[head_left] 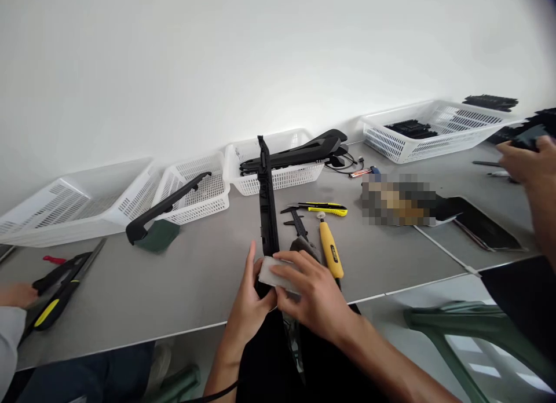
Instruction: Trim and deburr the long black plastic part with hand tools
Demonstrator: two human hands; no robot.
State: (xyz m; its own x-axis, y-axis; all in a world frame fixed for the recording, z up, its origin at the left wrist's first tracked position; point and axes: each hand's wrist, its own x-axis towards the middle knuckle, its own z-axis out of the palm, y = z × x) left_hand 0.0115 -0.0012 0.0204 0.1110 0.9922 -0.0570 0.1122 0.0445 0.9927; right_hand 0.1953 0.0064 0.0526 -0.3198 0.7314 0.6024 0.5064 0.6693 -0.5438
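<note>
I see the left hand [252,304] with fingers clamped on the near end of a long black strip [268,212], and the right hand [313,286] with fingers closed on a pale block [278,275] against it. Right of the strip on the tabletop [204,275] lie a yellow-handled tool [330,249], a caliper [299,223] and a cutter [325,208]; beyond, a white basket [295,178].

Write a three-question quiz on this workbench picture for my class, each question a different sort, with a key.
1. True or false: the person's right hand has its fingers on the pale block.
2. Multiple choice: which colours show on the handle of the utility knife?
A) Red and white
B) Yellow and black
C) Blue and green
3. Count: how many white baskets are in view?

Key:
1. True
2. B
3. Four
</note>
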